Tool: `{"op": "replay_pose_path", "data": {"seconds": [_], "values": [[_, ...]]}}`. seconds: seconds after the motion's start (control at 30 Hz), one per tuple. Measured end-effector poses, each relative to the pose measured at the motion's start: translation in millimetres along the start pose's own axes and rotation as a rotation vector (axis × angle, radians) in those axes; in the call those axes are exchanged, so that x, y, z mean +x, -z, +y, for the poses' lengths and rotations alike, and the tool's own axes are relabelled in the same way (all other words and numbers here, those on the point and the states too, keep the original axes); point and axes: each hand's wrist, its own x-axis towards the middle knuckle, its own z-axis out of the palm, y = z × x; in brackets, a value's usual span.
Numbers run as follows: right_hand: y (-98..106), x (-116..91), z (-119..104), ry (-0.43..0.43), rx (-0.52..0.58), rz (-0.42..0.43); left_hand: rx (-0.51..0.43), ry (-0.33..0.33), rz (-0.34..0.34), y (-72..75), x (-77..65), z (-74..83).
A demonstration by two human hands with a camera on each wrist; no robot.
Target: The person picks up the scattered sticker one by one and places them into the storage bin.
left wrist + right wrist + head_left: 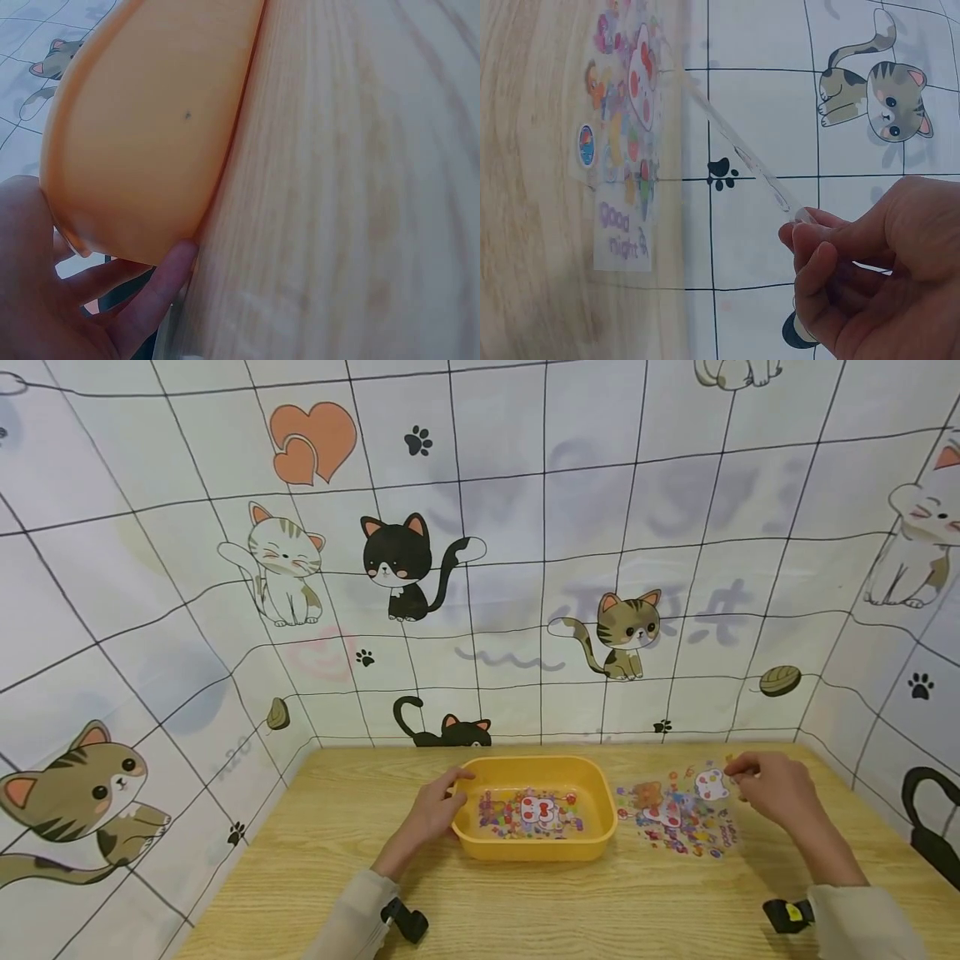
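Note:
A yellow plastic basin (534, 852) sits on the table, with a clear sheet of colourful stickers (538, 811) inside. At its left end, my left hand (437, 806) grips the rim, thumb over the edge and fingers against the outer wall. In the left wrist view, the fingers (161, 289) touch the orange-looking wall of the basin (150, 135). My right hand (780, 789) pinches the edge of a clear sticker sheet (711, 784), seen nearly edge-on in the right wrist view. Below it, more stickers (690, 835) lie on the table, including purple "good night" lettering (622, 231).
The pale wooden table (360, 827) meets walls covered in cat-print sheeting (510, 593) at the back and both sides. A black curved object (930, 818) shows at the far right edge. Each wrist wears a black strap (405, 920).

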Motion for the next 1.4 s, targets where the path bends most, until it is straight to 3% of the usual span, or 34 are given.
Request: {"op": "replay_pose_path", "data": {"seconds": [0.73, 1.4], "values": [[11, -4, -16, 0.029, -0.028, 0.135, -0.06, 0.015, -0.021, -0.3, -0.7, 0.4], [22, -12, -45, 0.02, -0.022, 0.185, 0.019, -0.024, -0.005, 0.2, 0.6, -1.6]]}}
